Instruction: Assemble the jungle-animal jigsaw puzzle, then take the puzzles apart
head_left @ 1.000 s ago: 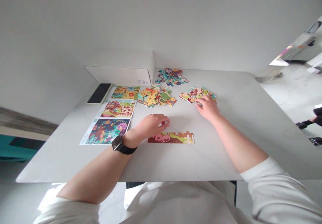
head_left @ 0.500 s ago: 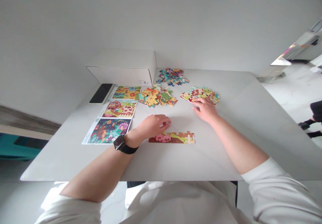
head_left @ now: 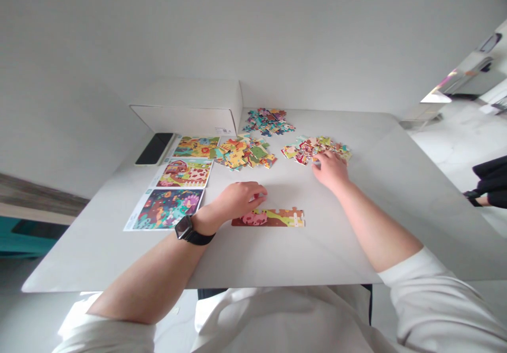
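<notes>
My left hand point(head_left: 242, 198), with a watch on its wrist, hovers just above the joined strip of jigsaw pieces point(head_left: 283, 218), which shows a pink pig and a fence. Its fingers are curled round a small reddish jigsaw piece point(head_left: 256, 196), mostly hidden by them. At the near side of the right-hand pile of jigsaw pieces point(head_left: 303, 149), my right hand point(head_left: 331, 170) rests with fingers spread over the loose pieces. It has no plain grip on any one of them. The farm picture sheet point(head_left: 186, 173) lies to the left of my left hand.
A jungle picture point(head_left: 196, 147) and a dark-toned picture point(head_left: 170, 208) flank the farm one. A phone point(head_left: 154, 148) lies by a white box point(head_left: 182, 118). Two more piles, yellow-green pieces point(head_left: 243, 154) and teal-purple pieces point(head_left: 269, 121), occupy the back. Part of a person point(head_left: 493, 181) shows far right.
My right hand has shifted slightly right and toward me across its pile, uncovering red pieces at its left. The left hand keeps its place over the strip. The whole view has shifted a little.
</notes>
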### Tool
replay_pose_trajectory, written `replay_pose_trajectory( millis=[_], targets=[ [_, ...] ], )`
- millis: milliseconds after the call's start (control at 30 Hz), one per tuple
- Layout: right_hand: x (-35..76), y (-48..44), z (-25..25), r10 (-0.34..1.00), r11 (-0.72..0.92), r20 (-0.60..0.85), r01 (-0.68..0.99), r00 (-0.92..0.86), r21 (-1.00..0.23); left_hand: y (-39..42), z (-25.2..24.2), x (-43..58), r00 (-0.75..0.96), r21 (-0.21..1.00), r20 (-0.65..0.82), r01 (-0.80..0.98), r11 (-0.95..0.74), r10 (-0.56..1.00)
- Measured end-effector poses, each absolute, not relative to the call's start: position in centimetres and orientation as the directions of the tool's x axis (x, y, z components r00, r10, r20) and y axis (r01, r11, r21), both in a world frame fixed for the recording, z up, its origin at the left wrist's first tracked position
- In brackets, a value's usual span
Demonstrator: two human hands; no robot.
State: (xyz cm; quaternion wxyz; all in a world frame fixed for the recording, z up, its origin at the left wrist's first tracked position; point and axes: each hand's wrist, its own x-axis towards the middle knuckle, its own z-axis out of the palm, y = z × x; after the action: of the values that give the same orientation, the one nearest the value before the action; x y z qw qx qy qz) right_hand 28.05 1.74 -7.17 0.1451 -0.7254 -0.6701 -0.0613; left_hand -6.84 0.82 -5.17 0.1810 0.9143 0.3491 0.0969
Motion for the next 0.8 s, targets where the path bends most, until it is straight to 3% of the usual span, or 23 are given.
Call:
replay_pose_trajectory(
  millis=[233,433,800],
  targets=[
    [26.7,2.8,-7.4,0.948,0.208,0.273,0.968,-0.164,-0.140,0.8,-5.2,-6.7,0.740,0.399,0.037,0.605,-0.689,0.671],
    [25.3,3.6,-7.8,0.939,0.256,0.265,0.960,-0.221,-0.109,0.9,-5.1,-6.8,0.762,0.392,0.034,0.585,-0.710,0.647],
    [25.6,3.2,-7.9,0.917,0.262,0.357,0.943,-0.178,-0.204,0.7,-5.0,-6.8,0.766,0.417,0.039,0.571,-0.707,0.642]
  ],
)
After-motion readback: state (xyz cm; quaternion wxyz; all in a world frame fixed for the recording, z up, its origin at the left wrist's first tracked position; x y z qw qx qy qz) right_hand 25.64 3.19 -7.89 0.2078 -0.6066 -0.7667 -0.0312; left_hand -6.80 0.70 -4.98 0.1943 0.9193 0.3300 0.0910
